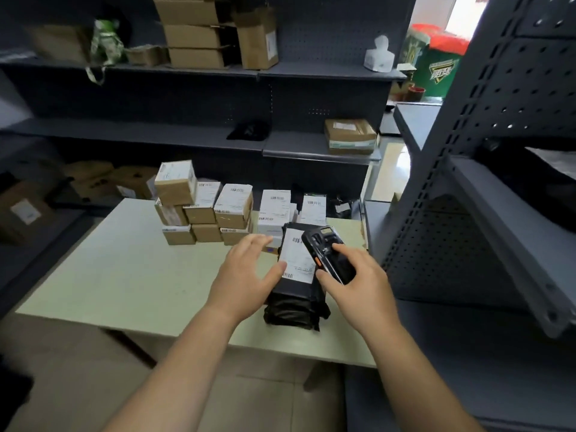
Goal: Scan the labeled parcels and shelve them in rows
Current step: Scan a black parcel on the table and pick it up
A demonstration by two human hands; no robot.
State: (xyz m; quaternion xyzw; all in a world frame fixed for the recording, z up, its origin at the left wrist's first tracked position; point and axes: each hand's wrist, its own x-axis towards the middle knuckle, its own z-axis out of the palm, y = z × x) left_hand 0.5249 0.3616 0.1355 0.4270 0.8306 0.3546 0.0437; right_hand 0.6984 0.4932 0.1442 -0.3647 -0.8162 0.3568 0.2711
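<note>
Pale tabletop (pixel 124 269) amid grey shelving: black parcel (pixel 293 304) lies near its near-right edge. Left hand (pixel 246 275), fingers spread, steadies it, thumb at the label (pixel 296 257) edge. Right hand (pixel 358 285) grips scanner (pixel 327 251) above. Risks: thumb may cover a barcode and cause a misread; slick bag could slide off the edge.

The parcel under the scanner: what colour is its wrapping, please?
The parcel is black, with a white label; head view.

The left hand (pixel 246 272) lies flat, palm down, fingers straight; the right hand (pixel 361 282) grips the scanner (pixel 324 244).
</note>
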